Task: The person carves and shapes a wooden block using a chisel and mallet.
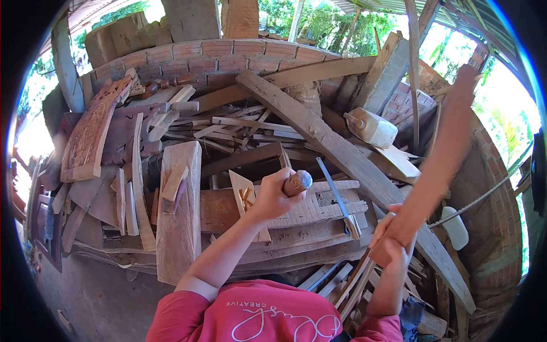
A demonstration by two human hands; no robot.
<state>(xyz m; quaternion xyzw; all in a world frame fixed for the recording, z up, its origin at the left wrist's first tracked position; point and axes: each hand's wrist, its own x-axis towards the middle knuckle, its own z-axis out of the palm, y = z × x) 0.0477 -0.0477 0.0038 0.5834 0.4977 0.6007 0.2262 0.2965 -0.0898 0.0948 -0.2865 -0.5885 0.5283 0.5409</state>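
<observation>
My left hand [270, 194] is closed around a round wooden handle [297, 183] with a pale worn top; what lies below the fist is mostly hidden. Beneath it, a light board [239, 182] with a small carved area rests on the rough plank bench [216, 211]. My right hand [393, 251] grips a long reddish-brown wooden bat-like piece [433, 171], raised at the right and blurred by motion. A thin straight blue-and-silver tool [333, 191] lies on the bench between my hands.
A long grey beam [302, 119] crosses diagonally behind the bench. Carved boards [91, 131] and loose planks lie at left. Scrap wood [256, 122], a plastic jug [373, 128] and a white container [456, 225] sit around it. A brick wall [205, 51] runs behind.
</observation>
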